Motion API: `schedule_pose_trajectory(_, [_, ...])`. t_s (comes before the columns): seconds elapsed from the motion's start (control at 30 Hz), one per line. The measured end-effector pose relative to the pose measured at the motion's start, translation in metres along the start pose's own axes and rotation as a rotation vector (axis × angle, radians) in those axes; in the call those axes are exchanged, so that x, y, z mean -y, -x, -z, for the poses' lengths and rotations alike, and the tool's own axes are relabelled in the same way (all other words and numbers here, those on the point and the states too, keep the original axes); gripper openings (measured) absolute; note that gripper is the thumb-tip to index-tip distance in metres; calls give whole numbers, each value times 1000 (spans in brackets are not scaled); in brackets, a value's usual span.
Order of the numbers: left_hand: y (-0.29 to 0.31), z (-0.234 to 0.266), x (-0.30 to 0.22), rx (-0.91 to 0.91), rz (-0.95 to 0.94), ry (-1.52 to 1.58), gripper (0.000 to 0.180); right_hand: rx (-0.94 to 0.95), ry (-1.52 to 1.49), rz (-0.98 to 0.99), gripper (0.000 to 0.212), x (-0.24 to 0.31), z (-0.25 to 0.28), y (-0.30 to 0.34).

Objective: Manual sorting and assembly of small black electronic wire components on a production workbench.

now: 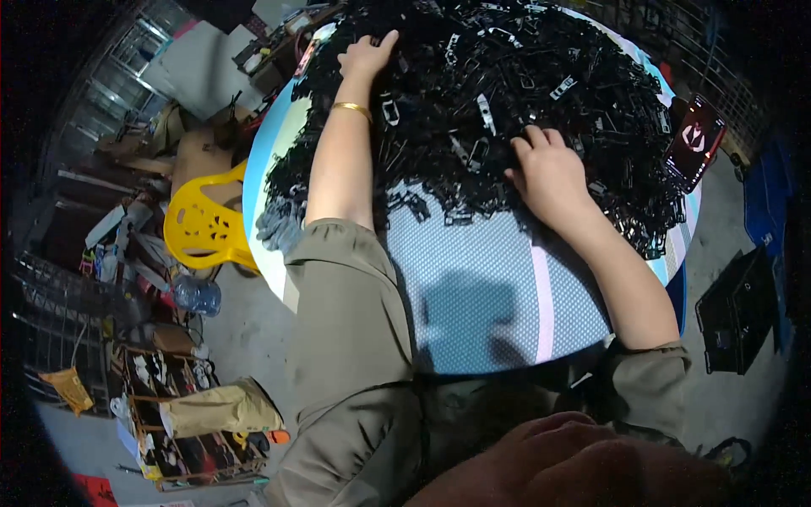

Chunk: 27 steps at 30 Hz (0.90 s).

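Note:
A wide heap of small black plastic parts (pixel 439 93), with a few silvery ones among them, covers most of a round table. My left hand (pixel 365 59) reaches to the far left of the heap, its thumb spread away from the fingers and nothing visible in it. A gold bangle (pixel 351 107) circles that wrist. Nearer, at the heap's front right, my right hand (pixel 551 171) rests on the parts with fingers bent and apart. What lies under its fingertips is hidden. A pale silvery piece (pixel 486 114) lies between the hands.
Patterned cloth (pixel 473 253) shows at the table's near side. A grey glove (pixel 281 224) lies by its left edge; a lit phone (pixel 696 144) leans at the right. Around stand a yellow chair (pixel 203 221), a cluttered rack (pixel 182 422) and a black crate (pixel 737 313).

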State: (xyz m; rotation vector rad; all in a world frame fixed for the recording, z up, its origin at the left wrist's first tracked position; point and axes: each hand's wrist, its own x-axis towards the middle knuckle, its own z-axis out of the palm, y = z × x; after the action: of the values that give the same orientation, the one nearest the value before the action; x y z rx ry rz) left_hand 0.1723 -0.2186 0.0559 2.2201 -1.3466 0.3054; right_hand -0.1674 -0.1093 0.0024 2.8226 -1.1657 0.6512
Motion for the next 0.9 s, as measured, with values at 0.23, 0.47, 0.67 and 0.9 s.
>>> schedule_pose_trajectory(0.23, [-65, -37, -22, 153, -208, 543, 104, 94, -14, 66, 41, 19, 15, 6])
schedule_pose_trajectory(0.47, [-25, -9, -48, 281, -299, 461, 86, 118, 23, 52, 42, 24, 10, 5])
schedule_pose_trajectory(0.67, [-5, -49, -66, 203, -564, 317, 53, 80, 38, 81, 34, 14, 4, 7])
schedule_pose_trajectory(0.9, [53, -23, -64, 123, -626, 171, 66, -89, -46, 183, 12, 13, 1, 2])
